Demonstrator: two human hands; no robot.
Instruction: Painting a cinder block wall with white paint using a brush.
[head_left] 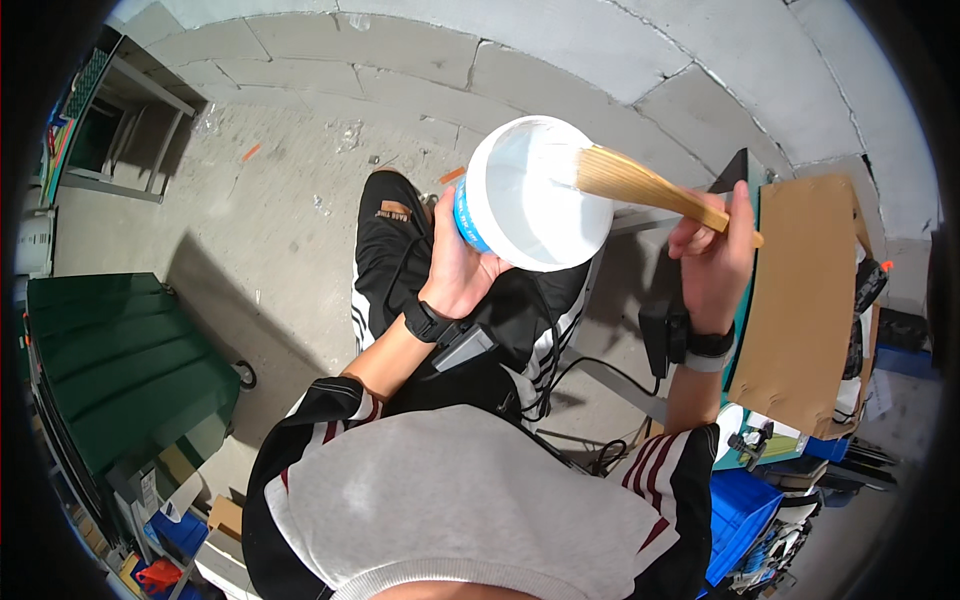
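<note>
My left hand [458,262] is wrapped round the side of a white plastic bucket [490,205] with a blue label, tilted so that its opening faces me. In my right hand [718,258] is a paintbrush [645,182], gripped by its wooden handle, with the end of the handle sticking out past the fingers. The brush's head reaches over the right rim into the bucket's opening. Glare on the white inside hides the bristles' outline, and I cannot tell whether they touch the wall or how much the bucket holds.
A cardboard sheet [795,290] lies on the table at my right, with a blue crate [742,520] below. A dark green cart [130,360] stands at left, a metal-framed table [160,125] beyond it. A block wall [420,55] rises ahead. A black cable [610,362] hangs near my right wrist.
</note>
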